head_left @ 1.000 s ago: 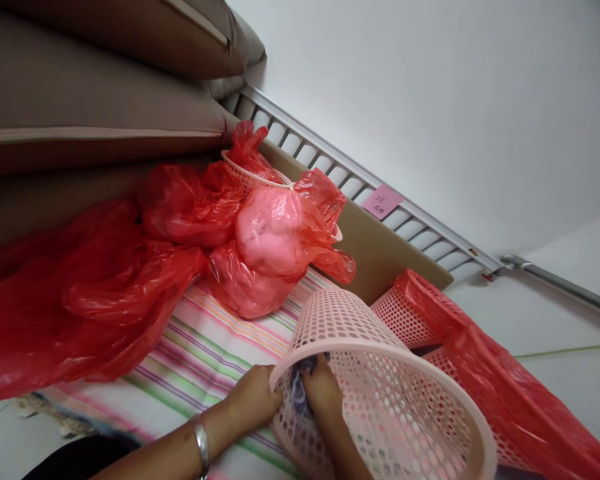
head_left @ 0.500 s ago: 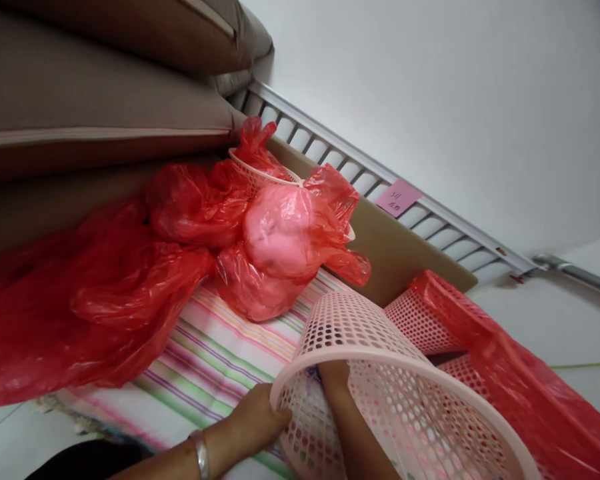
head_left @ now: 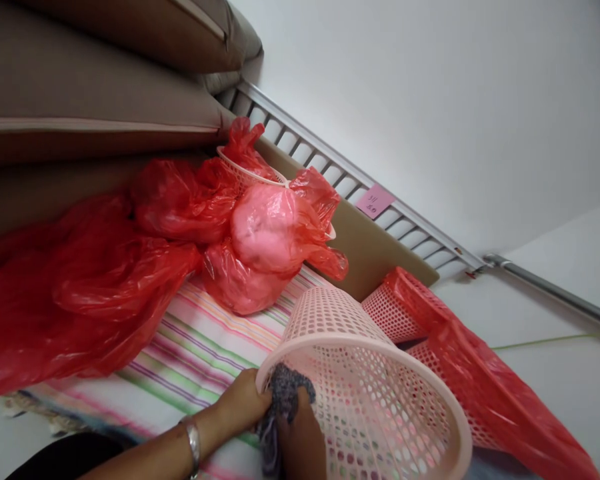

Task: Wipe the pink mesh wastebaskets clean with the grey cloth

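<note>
A pale pink perforated plastic basket lies tipped on its side, its wide mouth facing me. My left hand, with a silver bracelet on the wrist, grips the rim at the basket's left. Inside the mouth, close to that same edge, my right hand is closed on a dark grey cloth. The cloth touches the basket's inner wall near the rim, and one end of it hangs down below. Some of the right fingers are hidden by the cloth.
Striped bedding lies under the basket. Red plastic bags are heaped beyond it, with another pink basket among them. More baskets in red plastic lie at right. A metal rail with a pink note runs along the wall.
My right hand has come from deep inside the basket out to the left rim, bringing the grey cloth into sight. The left hand still grips the rim. The view has shifted slightly.
</note>
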`<state>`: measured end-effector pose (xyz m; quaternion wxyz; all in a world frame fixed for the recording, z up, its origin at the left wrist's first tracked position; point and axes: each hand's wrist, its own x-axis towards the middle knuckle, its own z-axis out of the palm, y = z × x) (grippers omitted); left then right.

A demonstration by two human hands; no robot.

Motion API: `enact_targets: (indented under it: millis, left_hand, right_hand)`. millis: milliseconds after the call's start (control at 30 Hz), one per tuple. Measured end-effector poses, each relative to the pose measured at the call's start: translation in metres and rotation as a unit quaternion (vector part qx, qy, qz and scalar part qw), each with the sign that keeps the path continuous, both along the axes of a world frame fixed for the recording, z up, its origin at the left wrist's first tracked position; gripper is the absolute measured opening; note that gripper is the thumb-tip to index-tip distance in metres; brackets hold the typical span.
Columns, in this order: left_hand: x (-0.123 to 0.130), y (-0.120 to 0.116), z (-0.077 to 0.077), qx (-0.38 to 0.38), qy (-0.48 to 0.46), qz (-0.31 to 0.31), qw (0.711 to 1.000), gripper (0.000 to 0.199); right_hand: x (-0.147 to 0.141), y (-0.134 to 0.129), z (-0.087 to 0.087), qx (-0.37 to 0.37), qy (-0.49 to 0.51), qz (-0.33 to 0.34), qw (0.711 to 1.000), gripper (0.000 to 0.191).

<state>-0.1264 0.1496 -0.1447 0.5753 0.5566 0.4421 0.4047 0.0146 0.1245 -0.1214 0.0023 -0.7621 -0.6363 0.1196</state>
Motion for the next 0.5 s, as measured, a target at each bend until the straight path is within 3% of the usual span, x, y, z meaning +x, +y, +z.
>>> enact_targets:
  millis: [100,200,333,500]
  left_hand:
    - [-0.001,0.0,0.0,0.017,0.003,0.01,1.0,0.025]
    - [-0.002,-0.001,0.0,-0.004,0.007,0.007,1.0,0.025]
    - [-0.004,0.001,0.004,-0.054,0.01,0.008,0.998,0.027]
    - [-0.013,0.011,0.012,-0.05,0.016,0.049,0.997,0.03]
  right_hand:
    - [-0.005,-0.017,0.001,-0.027,0.005,-0.021,0.999,0.059]
    - [-0.007,-0.014,0.004,-0.023,0.01,-0.013,1.0,0.058]
    - [-0.01,0.006,0.007,0.011,0.027,0.018,0.999,0.057]
    - [-0.013,0.042,0.011,0.026,0.034,0.016,0.999,0.047]
